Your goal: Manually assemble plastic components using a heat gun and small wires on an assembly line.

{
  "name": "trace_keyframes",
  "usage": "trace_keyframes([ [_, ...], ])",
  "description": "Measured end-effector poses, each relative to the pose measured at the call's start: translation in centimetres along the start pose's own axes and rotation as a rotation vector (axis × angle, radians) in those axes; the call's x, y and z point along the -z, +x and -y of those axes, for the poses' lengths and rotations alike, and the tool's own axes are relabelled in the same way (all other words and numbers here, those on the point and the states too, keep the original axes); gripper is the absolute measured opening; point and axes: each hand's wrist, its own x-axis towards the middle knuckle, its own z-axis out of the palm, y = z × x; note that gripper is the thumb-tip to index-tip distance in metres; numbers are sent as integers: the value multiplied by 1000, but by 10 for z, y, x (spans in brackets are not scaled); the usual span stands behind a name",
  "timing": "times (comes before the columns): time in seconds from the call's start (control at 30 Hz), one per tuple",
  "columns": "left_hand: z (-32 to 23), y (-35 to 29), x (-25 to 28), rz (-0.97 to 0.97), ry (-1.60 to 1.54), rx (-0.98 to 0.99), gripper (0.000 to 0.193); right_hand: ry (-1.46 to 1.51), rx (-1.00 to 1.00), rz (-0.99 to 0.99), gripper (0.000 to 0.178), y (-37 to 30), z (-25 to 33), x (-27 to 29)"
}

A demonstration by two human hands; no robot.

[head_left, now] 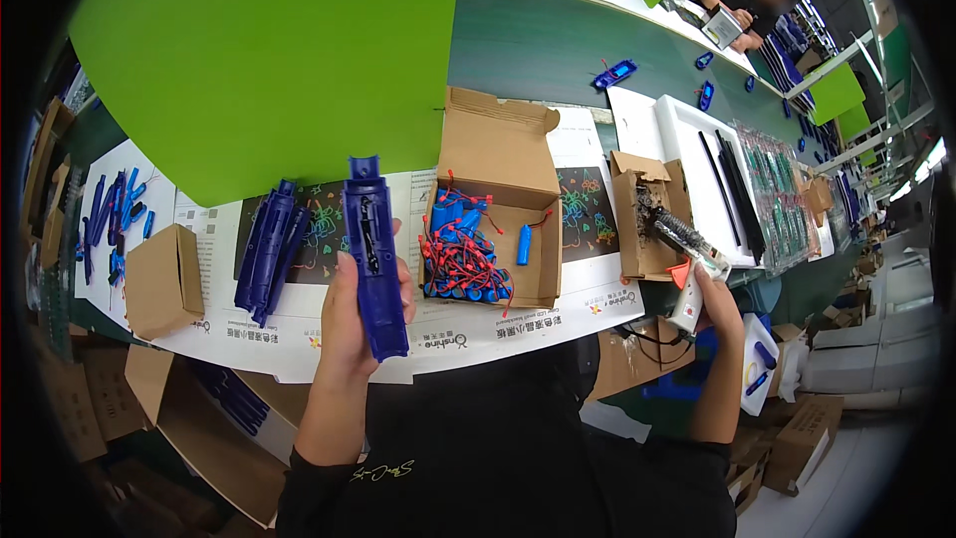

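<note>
My left hand [344, 329] holds up a long blue plastic housing half [380, 307], its open inner side facing me. A dark strip lies along the hollow near its upper end. Off to the right, my right hand [719, 307] is closed round the handle of a white hot glue gun [687, 304] with an orange-red trigger. The gun's nozzle end points up and left, over a small cardboard box [642, 257] with dark, stringy residue on it. More blue housing halves [267, 254] lie stacked left of my left hand.
Between my hands stands an open cardboard box [543, 284] of blue battery cells with red leads [463, 259]. A green partition [269, 50] rises behind. At right are a white foam tray [677, 130] and bagged circuit boards [772, 189]. Another person [752, 0] works at the far right.
</note>
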Motion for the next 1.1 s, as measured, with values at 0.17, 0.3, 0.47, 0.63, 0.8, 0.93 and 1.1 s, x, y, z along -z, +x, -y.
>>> trace_keyframes([
  [0.17,5,-3,5,21,12,53,60,-440,240,-248,49,-33,51,23],
  [0.3,15,-3,-7,67,2,101,52,-522,1358,-102,11,-77,156,-79],
  [0.47,13,-7,-19,94,71,108,45,-1014,1615,163,20,-37,175,-166],
  [0.63,10,-15,-7,-10,148,143,45,-1307,1594,232,17,-35,181,-172],
  [0.8,15,-12,0,11,142,148,46,-104,1075,559,14,-68,209,-129],
  [0.93,26,-4,-16,56,184,137,43,553,775,747,24,-95,202,-138],
  [1.1,29,-2,-32,127,250,80,43,622,716,710,26,-118,191,-163],
])
